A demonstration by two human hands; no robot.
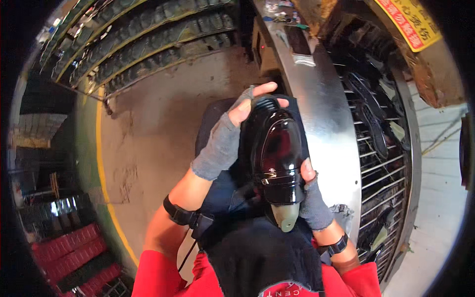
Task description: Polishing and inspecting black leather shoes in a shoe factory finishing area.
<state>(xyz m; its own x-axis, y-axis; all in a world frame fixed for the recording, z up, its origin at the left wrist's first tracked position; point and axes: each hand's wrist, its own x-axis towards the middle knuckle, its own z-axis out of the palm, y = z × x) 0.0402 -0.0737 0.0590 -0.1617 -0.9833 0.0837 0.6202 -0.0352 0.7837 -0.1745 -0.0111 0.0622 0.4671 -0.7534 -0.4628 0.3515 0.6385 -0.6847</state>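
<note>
Shoe (pixel 277 153), glossy black, on grey last, toe at 12 o'clock. Left hand (pixel 225 138) grip wrapped round toe; right hand (pixel 311 198) grip clamped on heel side. Step looks like inspection; likely next needs turning it in both hands.

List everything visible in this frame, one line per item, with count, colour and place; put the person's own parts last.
shoe: one, glossy black, centre, held over the lap
shoe last: one, grey-green, end showing at the shoe's near opening
metal bench edge: one, silver, right of the shoe
wire rack: one, grey, far right, holding dark soles
shelving: long rows, dark, upper left
red crates: several, lower left
floor: grey, yellow line at left
left hand: grey fingerless glove, gripping the shoe's far end
right hand: grey fingerless glove, holding the near end
</note>
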